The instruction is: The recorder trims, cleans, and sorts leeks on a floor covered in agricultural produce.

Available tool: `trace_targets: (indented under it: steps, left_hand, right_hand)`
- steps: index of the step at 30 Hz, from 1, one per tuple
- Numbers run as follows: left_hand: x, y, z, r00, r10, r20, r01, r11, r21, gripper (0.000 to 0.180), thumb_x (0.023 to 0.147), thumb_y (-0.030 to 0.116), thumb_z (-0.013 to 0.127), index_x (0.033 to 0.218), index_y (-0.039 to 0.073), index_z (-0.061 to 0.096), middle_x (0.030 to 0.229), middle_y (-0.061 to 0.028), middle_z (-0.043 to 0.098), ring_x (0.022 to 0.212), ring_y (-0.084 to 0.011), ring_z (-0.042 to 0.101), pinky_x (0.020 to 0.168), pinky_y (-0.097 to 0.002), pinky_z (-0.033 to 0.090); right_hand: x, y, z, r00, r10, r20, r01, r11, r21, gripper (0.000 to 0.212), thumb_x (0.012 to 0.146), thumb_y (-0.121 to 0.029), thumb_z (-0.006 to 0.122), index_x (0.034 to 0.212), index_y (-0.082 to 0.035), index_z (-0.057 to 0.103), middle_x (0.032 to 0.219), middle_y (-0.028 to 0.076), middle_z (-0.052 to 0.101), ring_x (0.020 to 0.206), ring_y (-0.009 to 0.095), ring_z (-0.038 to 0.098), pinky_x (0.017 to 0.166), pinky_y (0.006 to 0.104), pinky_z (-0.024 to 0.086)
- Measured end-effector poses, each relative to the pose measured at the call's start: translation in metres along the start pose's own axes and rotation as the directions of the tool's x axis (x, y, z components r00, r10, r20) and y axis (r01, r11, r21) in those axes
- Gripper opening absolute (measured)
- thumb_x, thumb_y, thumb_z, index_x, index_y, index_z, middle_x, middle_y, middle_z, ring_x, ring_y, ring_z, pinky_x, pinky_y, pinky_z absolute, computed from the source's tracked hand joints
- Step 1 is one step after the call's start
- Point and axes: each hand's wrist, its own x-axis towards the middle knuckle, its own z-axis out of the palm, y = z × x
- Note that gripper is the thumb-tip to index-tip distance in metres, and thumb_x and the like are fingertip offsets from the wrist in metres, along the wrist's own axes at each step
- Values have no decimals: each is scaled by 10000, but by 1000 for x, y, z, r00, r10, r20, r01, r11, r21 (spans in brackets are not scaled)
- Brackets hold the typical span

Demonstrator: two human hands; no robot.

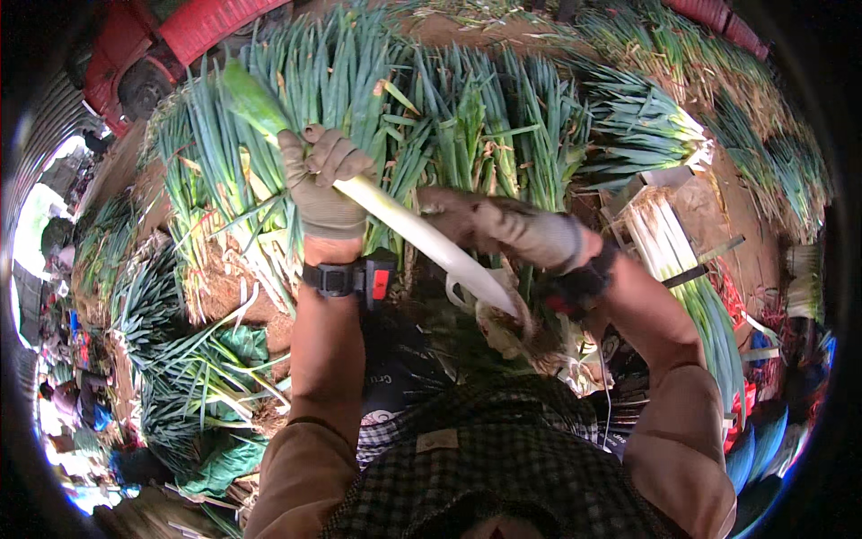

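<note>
My left hand (328,180), in a beige work glove, is closed around a long green onion (404,220). The stalk slants across in front of me: its green top points up to the left, and its white shaft runs down to the right to the roots. Just right of the shaft is my gloved right hand (494,229), its palm and fingers darkened with dirt. Motion smears those fingers, so whether they grip or touch anything does not show. Pale peeled layers hang by the root end.
Dense rows of green onions (332,72) stand beyond my hands. A bundle with white shafts (660,238) rests on a frame at right. Loose onions and green leaves (206,377) lie at left. Peelings cover my lap area. A red vehicle (148,63) stands at far left.
</note>
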Motion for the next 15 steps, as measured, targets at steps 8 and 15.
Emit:
trace_targets:
  steps: [8,15]
  left_hand:
    - [-12,38,-7,989,139,-47,-140,990,-13,373,912,396,519,843,33,570,563,52,384,476,-71,390,514,-244,379]
    - [-27,47,-34,956,85,-280,-33,982,185,354,925,408,520,788,89,591,541,79,412,444,-56,349,494,-240,341]
  right_hand:
    - [-41,72,40,972,48,231,-236,250,939,788,877,-661,384,1280,10,484,1047,130,618,808,133,613,618,227,509]
    - [-83,66,75,832,440,-337,98,482,871,763,848,-568,554,1363,-27,395,1122,96,593,958,126,559,666,222,500]
